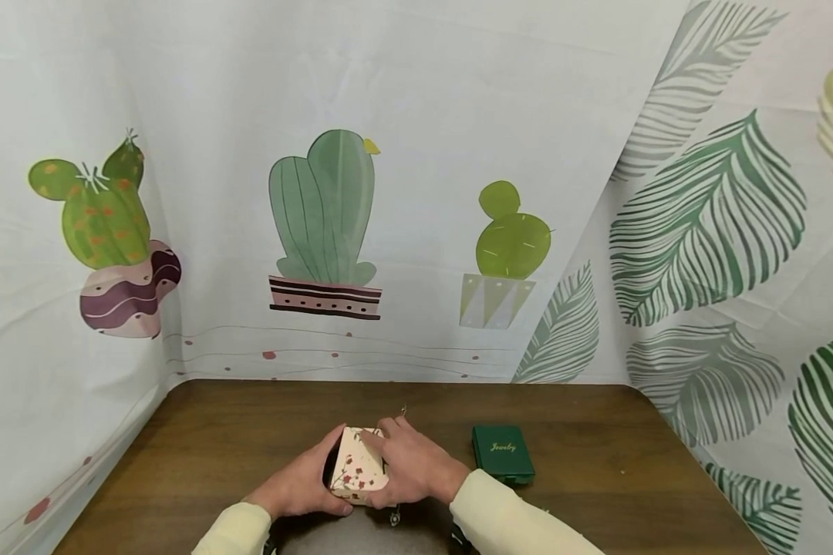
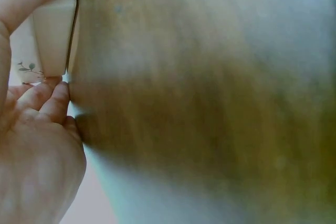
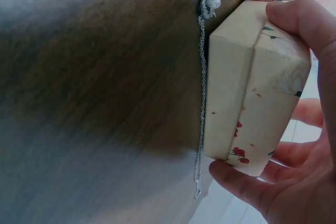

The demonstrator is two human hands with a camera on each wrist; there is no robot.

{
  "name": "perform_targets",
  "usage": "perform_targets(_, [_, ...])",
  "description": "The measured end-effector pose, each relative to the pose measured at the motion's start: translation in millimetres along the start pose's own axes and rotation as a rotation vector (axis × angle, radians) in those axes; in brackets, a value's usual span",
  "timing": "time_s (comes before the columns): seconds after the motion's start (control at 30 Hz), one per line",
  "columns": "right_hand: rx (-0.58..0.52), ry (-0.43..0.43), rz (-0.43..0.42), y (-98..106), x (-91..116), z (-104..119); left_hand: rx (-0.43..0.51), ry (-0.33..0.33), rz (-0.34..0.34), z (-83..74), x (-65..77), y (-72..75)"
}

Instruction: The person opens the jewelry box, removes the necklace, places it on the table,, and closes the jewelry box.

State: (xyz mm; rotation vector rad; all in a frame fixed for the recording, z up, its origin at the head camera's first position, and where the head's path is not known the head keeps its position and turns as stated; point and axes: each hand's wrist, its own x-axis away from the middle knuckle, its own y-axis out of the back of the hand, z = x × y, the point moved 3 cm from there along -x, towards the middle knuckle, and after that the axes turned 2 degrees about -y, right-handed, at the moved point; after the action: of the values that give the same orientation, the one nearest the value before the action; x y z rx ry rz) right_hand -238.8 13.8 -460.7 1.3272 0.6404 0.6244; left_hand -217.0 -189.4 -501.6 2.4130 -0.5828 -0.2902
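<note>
A small cream cardboard box [image 1: 358,462] with red blossoms and thin branches rests on the table between both hands. My left hand [image 1: 304,479] holds its left side, thumb at the near edge and fingers at the far edge. From the right, my right hand [image 1: 419,465] grips the same box, its thumb and fingers at opposite edges. A seam between lid and base shows in the right wrist view. A silver chain necklace [image 3: 202,77] lies stretched out along the box's right side, its pearl pendant [image 3: 211,3] at the near end. The box's inside is hidden.
A green box [image 1: 503,452] lettered "Jewelry" stands on the brown wooden table [image 1: 250,408], right of my right hand. A white cloth [image 1: 416,154] printed with cacti and leaves hangs behind the table's far edge.
</note>
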Motion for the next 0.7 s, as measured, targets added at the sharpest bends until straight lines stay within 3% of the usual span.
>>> perform_targets(0.23, [0.005, 0.003, 0.001, -2.2, 0.1, 0.0, -0.006, 0.064, 0.022, -1.3, -0.4, 0.6])
perform_targets(0.7, [0.049, 0.001, 0.012, -9.2, -1.2, -0.4, -0.032, 0.048, 0.019, -4.3, -0.8, 0.3])
